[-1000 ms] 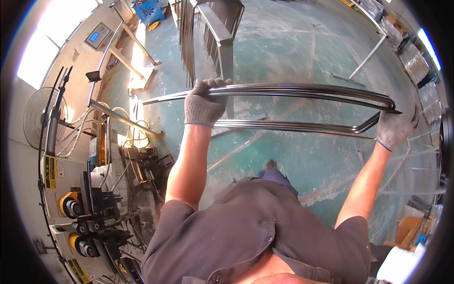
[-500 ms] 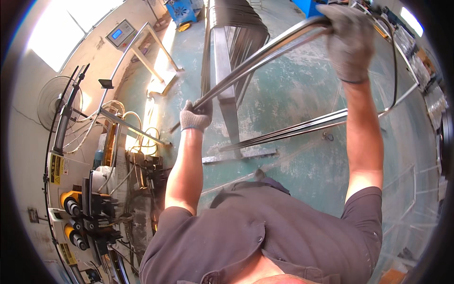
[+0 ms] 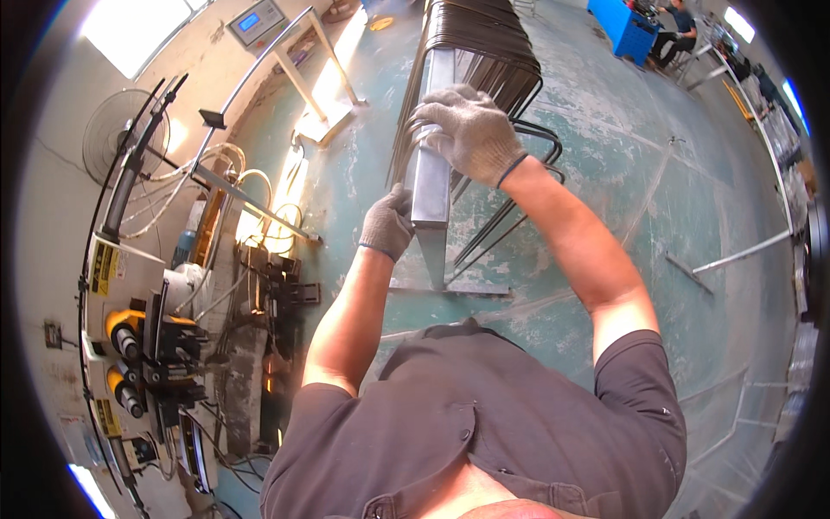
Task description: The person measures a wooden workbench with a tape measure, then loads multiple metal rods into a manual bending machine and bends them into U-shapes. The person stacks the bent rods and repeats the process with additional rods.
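My right hand in a grey knit glove point(image 3: 467, 131) is clenched over the stack of bent dark steel rod frames point(image 3: 484, 43) hung on the upright grey steel stand point(image 3: 430, 186), top centre of frame. Left gloved hand point(image 3: 386, 225) grips the stand's left edge, just below. Bending machine w/ yellow rollers point(image 3: 143, 346) sits lower left, pedestal fan point(image 3: 117, 138) upper left.

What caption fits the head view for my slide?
Gloved left hand and right hand rest at a steel rack post hung with bent metal rods above a green floor.
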Demonstrator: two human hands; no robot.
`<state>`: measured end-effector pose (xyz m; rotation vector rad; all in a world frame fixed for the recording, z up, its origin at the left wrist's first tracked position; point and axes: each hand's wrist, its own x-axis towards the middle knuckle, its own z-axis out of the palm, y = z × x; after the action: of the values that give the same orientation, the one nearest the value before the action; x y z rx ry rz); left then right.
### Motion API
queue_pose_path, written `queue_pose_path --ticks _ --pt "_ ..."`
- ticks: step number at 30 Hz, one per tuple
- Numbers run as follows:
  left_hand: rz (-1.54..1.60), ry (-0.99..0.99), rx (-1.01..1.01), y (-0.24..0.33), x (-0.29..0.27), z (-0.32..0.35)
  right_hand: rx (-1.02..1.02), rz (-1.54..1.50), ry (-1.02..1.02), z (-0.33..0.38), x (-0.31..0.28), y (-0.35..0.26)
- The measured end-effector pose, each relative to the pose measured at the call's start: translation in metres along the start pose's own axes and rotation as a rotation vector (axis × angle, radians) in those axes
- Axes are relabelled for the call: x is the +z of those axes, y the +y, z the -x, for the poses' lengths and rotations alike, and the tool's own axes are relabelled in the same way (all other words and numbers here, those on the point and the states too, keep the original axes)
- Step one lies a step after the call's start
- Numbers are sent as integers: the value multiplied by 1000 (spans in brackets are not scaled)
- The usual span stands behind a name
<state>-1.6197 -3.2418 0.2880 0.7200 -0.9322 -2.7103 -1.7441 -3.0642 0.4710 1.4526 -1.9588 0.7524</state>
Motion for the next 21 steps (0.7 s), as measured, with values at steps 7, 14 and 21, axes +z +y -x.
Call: queue_pose_path --ticks 7,14,21 --pt "25 110 59 -6 -39 51 209 -230 19 -14 68 52" --pt "-87 653 -55 -90 -159 168 607 307 -340 -104 95 162" --pt "12 1051 22 -192 -195 298 463 267 -557 -91 165 224"
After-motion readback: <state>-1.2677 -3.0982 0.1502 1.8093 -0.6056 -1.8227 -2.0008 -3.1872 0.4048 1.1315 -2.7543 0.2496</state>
